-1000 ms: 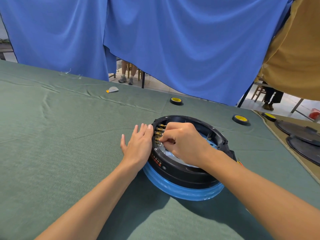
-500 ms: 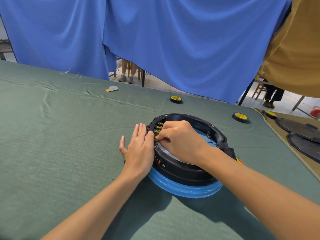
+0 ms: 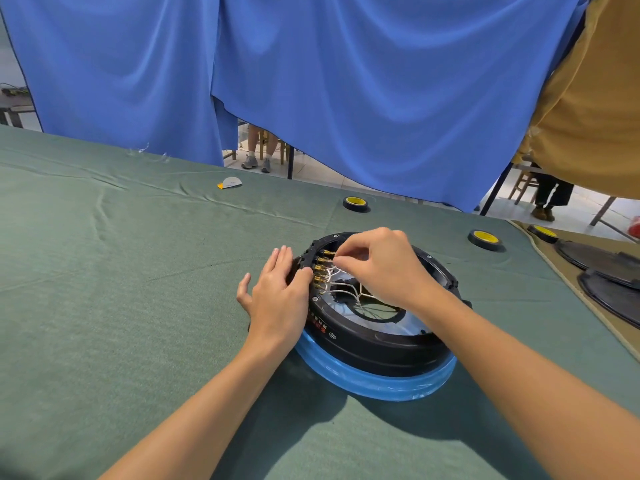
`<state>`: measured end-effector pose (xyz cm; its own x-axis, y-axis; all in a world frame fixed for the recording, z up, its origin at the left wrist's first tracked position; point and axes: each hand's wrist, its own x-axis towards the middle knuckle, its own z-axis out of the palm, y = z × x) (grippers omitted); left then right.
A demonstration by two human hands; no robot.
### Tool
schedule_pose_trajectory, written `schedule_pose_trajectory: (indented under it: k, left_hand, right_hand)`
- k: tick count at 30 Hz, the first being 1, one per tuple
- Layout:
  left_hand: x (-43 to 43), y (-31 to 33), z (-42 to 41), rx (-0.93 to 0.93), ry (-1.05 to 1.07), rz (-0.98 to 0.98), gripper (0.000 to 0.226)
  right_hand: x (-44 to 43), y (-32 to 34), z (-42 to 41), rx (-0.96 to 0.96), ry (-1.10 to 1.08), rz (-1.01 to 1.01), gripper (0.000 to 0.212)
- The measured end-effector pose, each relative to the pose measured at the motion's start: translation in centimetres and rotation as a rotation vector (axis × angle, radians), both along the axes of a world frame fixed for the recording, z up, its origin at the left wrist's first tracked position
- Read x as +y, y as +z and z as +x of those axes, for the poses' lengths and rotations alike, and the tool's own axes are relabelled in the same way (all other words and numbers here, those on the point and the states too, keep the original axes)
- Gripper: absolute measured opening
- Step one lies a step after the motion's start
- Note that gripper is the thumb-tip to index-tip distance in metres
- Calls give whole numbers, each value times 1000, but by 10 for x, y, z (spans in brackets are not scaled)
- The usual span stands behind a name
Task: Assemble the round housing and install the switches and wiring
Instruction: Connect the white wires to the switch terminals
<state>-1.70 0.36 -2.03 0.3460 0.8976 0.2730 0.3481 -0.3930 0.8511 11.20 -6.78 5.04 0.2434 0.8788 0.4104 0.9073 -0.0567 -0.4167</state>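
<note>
A round black housing [image 3: 374,337] with a blue band around its base lies on the green cloth. A row of brass switch terminals [image 3: 320,270] lines its inner left wall, and white wires [image 3: 346,284] run from them toward the central opening. My left hand [image 3: 277,296] presses flat against the outer left wall, its fingertips over the rim. My right hand [image 3: 377,265] hovers over the housing and pinches a white wire end beside the upper terminals.
Three tape rolls with yellow cores [image 3: 355,203] [image 3: 485,239] [image 3: 542,233] lie behind the housing. Dark round lids [image 3: 609,271] are stacked at the right. A small grey and orange piece [image 3: 229,183] sits far back. Blue curtains [image 3: 311,81] hang behind the table.
My right hand has lifted up and back from the terminal row, uncovering the white wires. My left hand has curled its fingertips further over the rim.
</note>
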Motion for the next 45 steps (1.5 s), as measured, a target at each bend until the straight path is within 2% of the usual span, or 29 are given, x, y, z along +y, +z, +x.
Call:
schedule_pose_trajectory:
  k: [3, 6, 9, 11, 20, 24, 27, 30, 33, 35, 38, 39, 42, 45]
  left_hand:
    - [-3, 7, -3, -86, -33, -45, 67]
    - [-2, 8, -4, -120, -46, -36, 63]
    - [1, 4, -4, -93, -68, -17, 50]
    - [4, 1, -3, -82, -58, -5, 36]
    - [3, 0, -3, -75, -38, -37, 36]
    - [-1, 5, -6, -94, -55, -70, 59]
    - [-2, 7, -7, -66, -20, -75, 39]
    - [-3, 9, -9, -47, 15, -32, 37]
    - [-2, 17, -15, -81, 46, 92, 33]
    - [-4, 28, -12, -104, 45, 241, 24]
    - [-11, 47, 1, -39, 3, 447, 20]
    - [-13, 53, 6, 6, -34, 501, 19]
    - [-18, 70, 20, 213, -232, 593, 21]
    - [-24, 81, 36, 442, -411, 599, 27]
  right_hand:
    - [8, -2, -2, 78, -64, -149, 13]
    - [14, 0, -5, 176, -91, -188, 12]
    - [14, 4, -7, 251, -106, -238, 8]
    - [16, 3, -9, 230, -125, -246, 7]
    - [23, 0, -28, 132, -252, -209, 11]
    - [18, -1, -28, 125, -213, -188, 14]
    - [6, 4, -21, 119, -137, -173, 16]
    - [-18, 14, -1, 62, -129, -109, 19]
    - [-47, 17, 30, -31, -305, 9, 17]
    - [-67, 12, 51, 26, -445, 56, 17]
    - [-85, -9, 63, 224, -571, -59, 41]
    - [-88, -17, 63, 277, -578, -67, 40]
    - [-91, -29, 63, 400, -518, 63, 18]
    - [-90, -28, 69, 441, -425, 76, 20]
